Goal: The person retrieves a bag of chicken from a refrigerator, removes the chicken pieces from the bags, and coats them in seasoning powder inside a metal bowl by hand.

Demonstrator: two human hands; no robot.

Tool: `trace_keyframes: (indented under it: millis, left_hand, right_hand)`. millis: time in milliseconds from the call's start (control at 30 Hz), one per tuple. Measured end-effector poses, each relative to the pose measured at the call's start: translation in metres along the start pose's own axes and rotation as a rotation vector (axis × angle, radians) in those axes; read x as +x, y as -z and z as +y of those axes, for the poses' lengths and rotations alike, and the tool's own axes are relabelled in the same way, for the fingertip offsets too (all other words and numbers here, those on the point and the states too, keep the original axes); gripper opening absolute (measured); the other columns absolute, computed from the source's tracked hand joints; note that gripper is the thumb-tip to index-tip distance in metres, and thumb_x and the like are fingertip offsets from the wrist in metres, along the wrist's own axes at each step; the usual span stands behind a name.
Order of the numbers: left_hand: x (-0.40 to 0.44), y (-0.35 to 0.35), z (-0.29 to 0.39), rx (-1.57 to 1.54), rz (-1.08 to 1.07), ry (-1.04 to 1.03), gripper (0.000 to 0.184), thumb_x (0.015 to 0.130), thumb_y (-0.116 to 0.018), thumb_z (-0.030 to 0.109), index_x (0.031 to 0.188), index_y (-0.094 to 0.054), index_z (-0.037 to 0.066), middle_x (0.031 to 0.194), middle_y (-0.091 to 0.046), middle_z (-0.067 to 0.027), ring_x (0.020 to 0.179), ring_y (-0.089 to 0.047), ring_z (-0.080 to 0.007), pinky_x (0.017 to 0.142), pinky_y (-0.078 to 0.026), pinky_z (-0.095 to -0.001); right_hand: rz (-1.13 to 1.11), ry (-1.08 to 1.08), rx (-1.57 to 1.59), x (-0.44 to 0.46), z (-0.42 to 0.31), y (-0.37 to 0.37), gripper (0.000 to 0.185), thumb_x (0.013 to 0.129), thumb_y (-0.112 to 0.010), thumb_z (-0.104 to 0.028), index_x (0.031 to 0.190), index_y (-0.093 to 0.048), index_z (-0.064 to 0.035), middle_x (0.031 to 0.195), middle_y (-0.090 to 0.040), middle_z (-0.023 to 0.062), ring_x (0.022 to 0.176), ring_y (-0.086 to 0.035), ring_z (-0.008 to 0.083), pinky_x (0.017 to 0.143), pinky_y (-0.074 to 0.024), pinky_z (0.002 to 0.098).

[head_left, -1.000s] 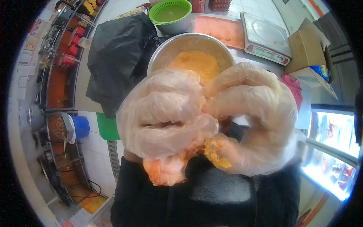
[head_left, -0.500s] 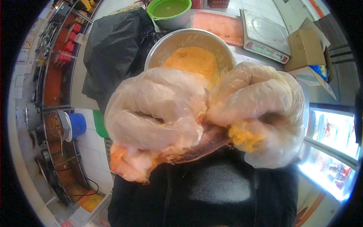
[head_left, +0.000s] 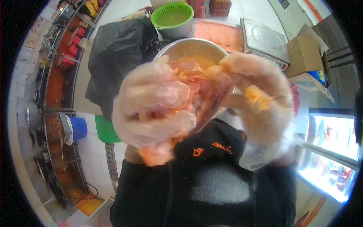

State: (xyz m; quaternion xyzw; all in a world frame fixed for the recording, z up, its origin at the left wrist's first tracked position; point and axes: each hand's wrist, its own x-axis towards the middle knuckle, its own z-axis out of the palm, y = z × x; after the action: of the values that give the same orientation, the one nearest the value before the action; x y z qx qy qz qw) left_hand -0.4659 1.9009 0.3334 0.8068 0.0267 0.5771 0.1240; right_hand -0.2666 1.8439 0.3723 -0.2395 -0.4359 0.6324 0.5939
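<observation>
A round steel bowl [head_left: 192, 41] on the worktop holds a mound of fine yellow-orange powder [head_left: 207, 62], partly hidden by what is held in front of it. Beyond it a green slotted strainer [head_left: 165, 24] with a toothed rim sits in a round grey tub [head_left: 177, 32]. A shallow, rectangular pink tray [head_left: 219, 33] lies next to a flat-topped metal scale [head_left: 264, 39], and an open cardboard box [head_left: 308, 53] at the right has a glossy blue packet [head_left: 318, 77] inside. A crumpled black plastic bag [head_left: 119, 56] bulges left of the bowl.

The person holds a piece of raw meat [head_left: 204, 94] between both hands, above the near side of the bowl; it is wet, ragged and dark red, with a pale orange end hanging below. The left hand [head_left: 153, 104] curls its fingers firmly around it, while the right hand [head_left: 262, 104] pinches its far end; motion blur makes the exact cut hard to name. Loose, wrinkled, translucent plastic covers both hands, and clumps of orange paste [head_left: 258, 98] cling to the right thumb.
</observation>
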Motion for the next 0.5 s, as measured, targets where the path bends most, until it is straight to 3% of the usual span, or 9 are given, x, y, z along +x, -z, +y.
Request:
trace_keyframes:
  millis: [33, 100, 133, 200, 233, 267, 367, 400, 500]
  left_hand:
    - [0.001, -0.001, 0.003, 0.176, 0.026, -0.018, 0.028, 0.090, -0.058, 0.041, 0.099, -0.066, 0.016, 0.100, -0.056, -0.0089, 0.100, -0.057, -0.0315, 0.087, -0.053, -0.0486]
    - [0.003, -0.002, 0.006, 0.347, 0.057, -0.060, 0.027, 0.090, -0.059, 0.042, 0.100, -0.067, 0.018, 0.101, -0.055, -0.0080, 0.102, -0.056, -0.0310, 0.089, -0.052, -0.0485]
    - [0.002, -0.001, 0.007, 0.573, -0.036, -0.150, 0.027, 0.088, -0.060, 0.043, 0.098, -0.067, 0.019, 0.104, -0.054, -0.0083, 0.104, -0.054, -0.0313, 0.090, -0.052, -0.0481]
    - [0.002, -0.003, 0.000, 0.745, -0.048, -0.270, 0.028, 0.087, -0.061, 0.044, 0.096, -0.067, 0.018, 0.109, -0.055, -0.0096, 0.103, -0.054, -0.0320, 0.090, -0.052, -0.0480]
    - [0.002, -0.005, -0.003, 0.830, -0.046, -0.333, 0.029, 0.086, -0.061, 0.045, 0.095, -0.067, 0.017, 0.111, -0.055, -0.0102, 0.102, -0.054, -0.0323, 0.090, -0.052, -0.0479]
    - [0.003, 0.000, 0.001, 0.772, -0.132, -0.124, 0.025, 0.079, -0.067, 0.030, 0.100, -0.065, 0.017, 0.100, -0.053, -0.0076, 0.097, -0.054, -0.0295, 0.084, -0.051, -0.0438]
    - [-0.011, 0.008, -0.011, 0.856, -0.140, 0.091, 0.031, 0.077, -0.069, 0.011, 0.107, -0.063, 0.013, 0.088, -0.056, -0.0110, 0.089, -0.058, -0.0285, 0.082, -0.050, -0.0385]
    - [-0.013, 0.007, -0.018, 0.575, 0.112, 0.259, 0.031, 0.078, -0.068, 0.010, 0.108, -0.062, 0.011, 0.093, -0.059, -0.0131, 0.090, -0.060, -0.0298, 0.082, -0.051, -0.0390]
    - [-0.011, 0.012, -0.015, -0.024, 0.262, 0.468, 0.030, 0.084, -0.063, 0.008, 0.114, -0.060, 0.006, 0.108, -0.063, -0.0166, 0.091, -0.065, -0.0283, 0.082, -0.052, -0.0377]
  right_hand:
    - [0.063, -0.059, 0.001, 0.000, 0.000, -0.002, 0.046, 0.091, -0.057, -0.011, 0.133, -0.045, 0.0026, 0.126, -0.055, 0.0198, 0.117, -0.056, 0.0298, 0.093, -0.0518, 0.0408]
    - [-0.056, -0.070, 0.371, 0.012, 0.018, -0.010, 0.041, 0.088, -0.060, 0.001, 0.127, -0.048, 0.0038, 0.118, -0.059, 0.0146, 0.106, -0.060, 0.0222, 0.093, -0.0492, 0.0353]
    - [-0.059, -0.052, 0.364, 0.015, 0.018, -0.006, 0.041, 0.088, -0.060, 0.001, 0.127, -0.048, 0.0038, 0.118, -0.059, 0.0146, 0.106, -0.060, 0.0222, 0.093, -0.0492, 0.0353]
    - [-0.016, -0.184, -0.011, 0.018, 0.019, 0.002, 0.040, 0.090, -0.057, 0.001, 0.128, -0.047, 0.0030, 0.118, -0.058, 0.0132, 0.107, -0.058, 0.0194, 0.094, -0.0474, 0.0334]
    - [-0.017, -0.168, -0.016, 0.018, 0.027, 0.006, 0.040, 0.090, -0.057, 0.001, 0.128, -0.047, 0.0030, 0.118, -0.058, 0.0132, 0.107, -0.058, 0.0194, 0.094, -0.0474, 0.0334]
    - [0.040, -0.106, -0.104, 0.019, 0.040, 0.010, 0.038, 0.090, -0.055, 0.000, 0.127, -0.047, 0.0033, 0.118, -0.058, 0.0122, 0.109, -0.056, 0.0176, 0.095, -0.0454, 0.0323]
    - [0.083, 0.036, -0.297, 0.025, 0.043, 0.019, 0.036, 0.090, -0.049, 0.003, 0.126, -0.047, 0.0037, 0.116, -0.057, 0.0100, 0.110, -0.054, 0.0161, 0.098, -0.0423, 0.0317]
    - [0.088, 0.058, -0.378, 0.027, 0.043, 0.021, 0.037, 0.088, -0.048, 0.004, 0.125, -0.047, 0.0039, 0.116, -0.057, 0.0099, 0.109, -0.054, 0.0164, 0.099, -0.0415, 0.0318]
    - [0.098, 0.035, -0.508, 0.034, 0.038, 0.012, 0.043, 0.082, -0.047, 0.008, 0.125, -0.049, 0.0046, 0.117, -0.059, 0.0175, 0.116, -0.055, 0.0226, 0.100, -0.0432, 0.0355]
